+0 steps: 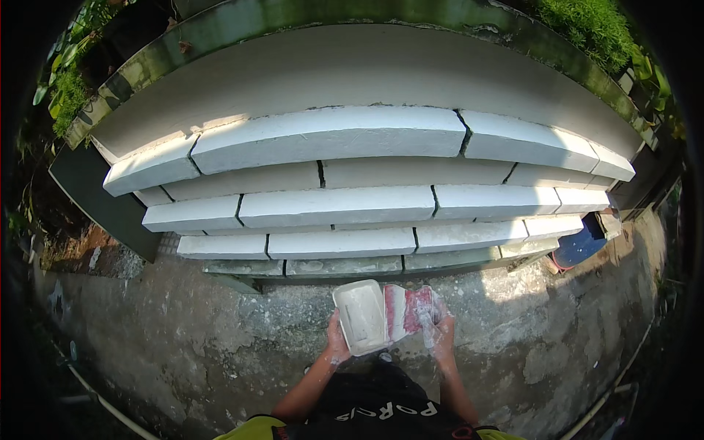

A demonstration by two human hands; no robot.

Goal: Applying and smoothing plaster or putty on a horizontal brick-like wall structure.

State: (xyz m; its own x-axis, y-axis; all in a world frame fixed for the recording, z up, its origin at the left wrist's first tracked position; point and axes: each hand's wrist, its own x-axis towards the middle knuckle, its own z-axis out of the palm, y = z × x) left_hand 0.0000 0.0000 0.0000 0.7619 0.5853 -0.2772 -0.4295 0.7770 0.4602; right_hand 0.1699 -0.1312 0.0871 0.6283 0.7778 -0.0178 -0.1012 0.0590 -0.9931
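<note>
My left hand [335, 339] grips the side of a pale rectangular tray [359, 318], which is coated inside with off-white paste. My right hand [440, 335], smeared with white, holds a flat red tool [416, 310] streaked with white, perhaps a spreader; its exact shape is unclear. The tool is right beside the tray's right edge. Both are held low in front of me, below stepped rows of white blocks [330, 136] with dark joints between them. The lowest row [345, 265] is greyer and stained.
A mossy ledge [345, 16] tops the wall, with plants [587, 29] at both sides. A dark panel [99, 194] leans at the left. A blue container [579, 248] stands at the right. Pipes [616, 396] border the stained concrete floor [198, 330].
</note>
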